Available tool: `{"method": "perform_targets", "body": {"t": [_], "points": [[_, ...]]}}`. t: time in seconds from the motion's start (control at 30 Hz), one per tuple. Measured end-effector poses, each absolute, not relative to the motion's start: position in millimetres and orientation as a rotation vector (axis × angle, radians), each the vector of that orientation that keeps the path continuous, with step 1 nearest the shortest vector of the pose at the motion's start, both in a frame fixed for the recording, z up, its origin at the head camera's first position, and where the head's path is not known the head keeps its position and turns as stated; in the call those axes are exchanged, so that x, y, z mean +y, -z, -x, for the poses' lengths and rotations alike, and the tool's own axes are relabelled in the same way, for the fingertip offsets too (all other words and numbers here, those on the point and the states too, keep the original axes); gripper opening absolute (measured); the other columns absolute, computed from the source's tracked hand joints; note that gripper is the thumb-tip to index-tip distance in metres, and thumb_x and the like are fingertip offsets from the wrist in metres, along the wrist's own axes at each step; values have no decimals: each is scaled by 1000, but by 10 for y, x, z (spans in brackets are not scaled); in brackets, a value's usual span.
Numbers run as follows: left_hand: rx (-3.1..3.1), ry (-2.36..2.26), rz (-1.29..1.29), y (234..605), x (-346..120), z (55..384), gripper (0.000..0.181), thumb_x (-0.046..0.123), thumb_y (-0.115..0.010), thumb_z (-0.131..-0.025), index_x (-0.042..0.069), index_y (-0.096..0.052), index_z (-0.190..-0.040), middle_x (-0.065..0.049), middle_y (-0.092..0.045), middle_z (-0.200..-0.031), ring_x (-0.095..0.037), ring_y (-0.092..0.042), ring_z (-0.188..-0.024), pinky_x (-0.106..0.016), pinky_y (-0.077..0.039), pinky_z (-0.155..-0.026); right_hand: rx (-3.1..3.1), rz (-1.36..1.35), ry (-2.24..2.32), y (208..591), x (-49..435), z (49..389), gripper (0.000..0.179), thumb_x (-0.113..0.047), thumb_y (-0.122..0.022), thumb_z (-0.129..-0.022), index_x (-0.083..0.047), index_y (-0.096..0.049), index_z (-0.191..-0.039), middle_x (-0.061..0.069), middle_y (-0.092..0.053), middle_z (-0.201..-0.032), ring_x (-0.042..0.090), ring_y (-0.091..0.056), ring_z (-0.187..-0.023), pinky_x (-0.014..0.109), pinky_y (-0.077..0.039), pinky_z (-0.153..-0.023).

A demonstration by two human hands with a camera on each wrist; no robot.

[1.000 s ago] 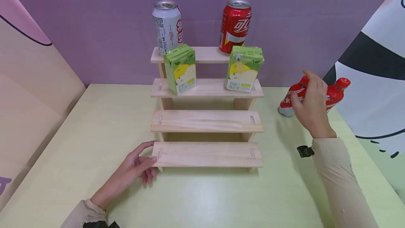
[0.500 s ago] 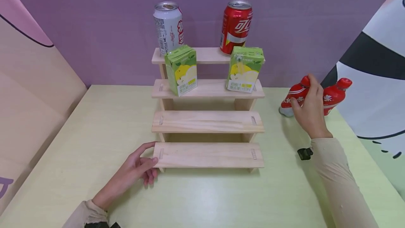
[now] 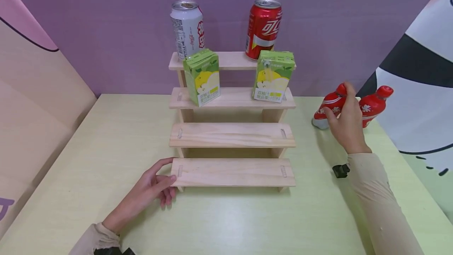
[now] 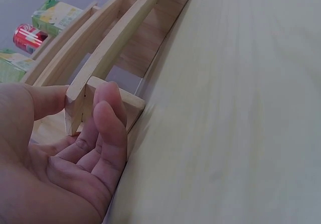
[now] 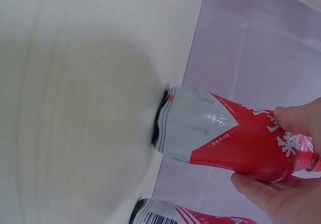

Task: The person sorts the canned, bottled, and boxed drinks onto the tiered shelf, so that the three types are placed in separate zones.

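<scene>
My left hand (image 3: 152, 186) holds the left end of the lowest step of a wooden stepped display rack (image 3: 231, 172), with the thumb on the board's edge. In the left wrist view, curled fingers (image 4: 110, 128) lie around the rack's end. At the right, my right hand (image 3: 348, 127) grips the upper part of a red-labelled drink bottle (image 3: 327, 115), thumb on one side and fingers on the other. The right wrist view has this bottle (image 5: 220, 133) upright, its base at the tabletop. A second red bottle (image 3: 373, 107) stands just right of it, partly behind the hand.
On the rack's top step stand a white can (image 3: 187, 30) and a red can (image 3: 263, 30). One step lower are two green juice cartons, a left carton (image 3: 202, 78) and a right carton (image 3: 272, 77). A purple wall (image 3: 138, 42) rises behind the pale table (image 3: 226, 223).
My right hand has come down and left slightly, and its fingers have closed around the left bottle. The left hand keeps its place on the rack.
</scene>
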State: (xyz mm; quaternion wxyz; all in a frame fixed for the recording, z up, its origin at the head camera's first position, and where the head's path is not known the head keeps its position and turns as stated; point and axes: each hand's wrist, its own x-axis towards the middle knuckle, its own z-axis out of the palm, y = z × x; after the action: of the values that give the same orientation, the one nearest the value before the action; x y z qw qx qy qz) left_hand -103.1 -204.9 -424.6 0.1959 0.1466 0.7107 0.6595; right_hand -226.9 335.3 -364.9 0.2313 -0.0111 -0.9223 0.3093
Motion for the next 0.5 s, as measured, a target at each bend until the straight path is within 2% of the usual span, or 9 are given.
{"method": "perform_targets", "body": {"t": [0.2,0.5], "points": [[1988,-1857,-432,4256,-2065,1031,52,17,-51,-106,6,-26,-151,-14,-66,-75,-18,-61,-58,-33,-54,-49,-2546,30,-846,3651,3355,2284,97,-9,-70,-92,-40,-4,-156,17,-36,-155,41,-37,-139,66,-41,-101],[1990,-1856,-429,4246,-2056,1029,51,18,-51,-106,7,-28,-150,-16,-66,-76,-18,-61,-58,-33,-54,-49,-2519,20,-848,3652,3378,2257,96,-9,-71,-91,-39,-8,-157,16,-40,-153,42,-41,-136,66,-41,-100]]}}
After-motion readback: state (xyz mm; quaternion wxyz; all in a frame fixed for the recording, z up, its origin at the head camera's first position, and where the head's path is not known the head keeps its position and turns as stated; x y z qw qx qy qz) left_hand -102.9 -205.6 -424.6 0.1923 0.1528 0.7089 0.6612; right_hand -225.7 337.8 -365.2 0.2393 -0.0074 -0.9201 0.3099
